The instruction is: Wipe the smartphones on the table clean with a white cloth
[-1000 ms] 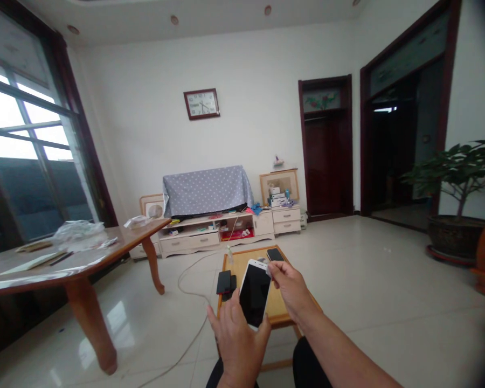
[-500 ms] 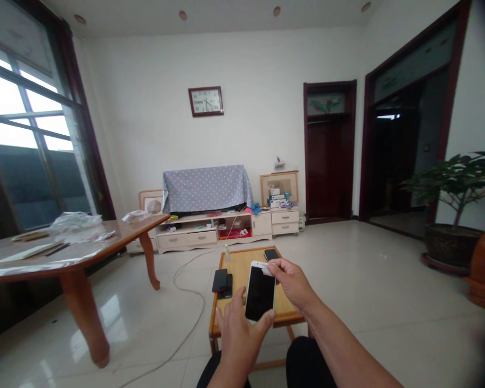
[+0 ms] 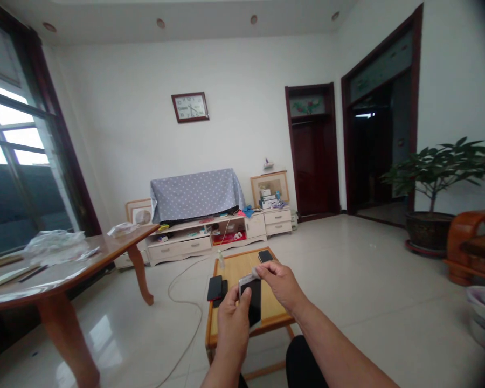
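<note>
White-rimmed, the phone (image 3: 256, 306) was over the table (image 3: 240, 264), gripped in the left hand (image 3: 233, 319); the right hand (image 3: 281, 281) pinched a pale scrap (image 3: 255, 273) at its top edge. To me, it looked light, slippery, breakable: best held by its sides.

Pretty soft daylight here, coming from the window (image 3: 22, 137) far left of the left grip (image 3: 232, 326), with the sky blown out white. Glare hits the floor (image 3: 107, 342) and big desk (image 3: 115, 245) that side too. The doorway (image 3: 375, 151) up-right of the right grip (image 3: 282, 285) is super dark. Edges look wide-angle stretched, fine detail's kinda mushy.
</note>
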The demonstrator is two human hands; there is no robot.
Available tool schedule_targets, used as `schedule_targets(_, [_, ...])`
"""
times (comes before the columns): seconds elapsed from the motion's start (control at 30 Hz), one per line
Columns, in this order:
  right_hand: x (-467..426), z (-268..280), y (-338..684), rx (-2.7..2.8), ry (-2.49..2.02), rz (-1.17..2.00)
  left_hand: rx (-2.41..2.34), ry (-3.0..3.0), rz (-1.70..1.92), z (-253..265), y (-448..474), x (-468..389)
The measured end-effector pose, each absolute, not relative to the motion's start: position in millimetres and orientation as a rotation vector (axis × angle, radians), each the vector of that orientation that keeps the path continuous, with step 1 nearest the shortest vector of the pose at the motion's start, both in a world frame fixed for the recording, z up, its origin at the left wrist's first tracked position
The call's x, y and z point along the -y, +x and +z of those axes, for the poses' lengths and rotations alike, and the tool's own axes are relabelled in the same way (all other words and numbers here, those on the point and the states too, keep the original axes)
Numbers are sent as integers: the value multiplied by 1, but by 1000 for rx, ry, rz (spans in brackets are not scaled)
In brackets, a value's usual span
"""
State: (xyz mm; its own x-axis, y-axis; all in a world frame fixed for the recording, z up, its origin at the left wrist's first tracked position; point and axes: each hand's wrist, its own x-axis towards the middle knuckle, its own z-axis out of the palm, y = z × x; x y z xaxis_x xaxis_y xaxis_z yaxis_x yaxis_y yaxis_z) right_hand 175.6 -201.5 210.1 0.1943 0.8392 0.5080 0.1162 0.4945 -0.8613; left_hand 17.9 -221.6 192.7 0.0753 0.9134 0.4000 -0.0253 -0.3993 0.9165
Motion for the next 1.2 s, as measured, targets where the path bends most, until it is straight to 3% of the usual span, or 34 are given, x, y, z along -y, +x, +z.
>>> schedule_targets(0.13, [204,207,168,1235,-1113,412,-1170,1842,1517,187,20,225])
schedule_targets(0.43, [214,216,156,1254,-1117,440,-1212,2212,1583,178,17,224])
schedule_targets(1.2, [221,222,155,1241,-1103,591,-1145,2210,1614,184,13,238])
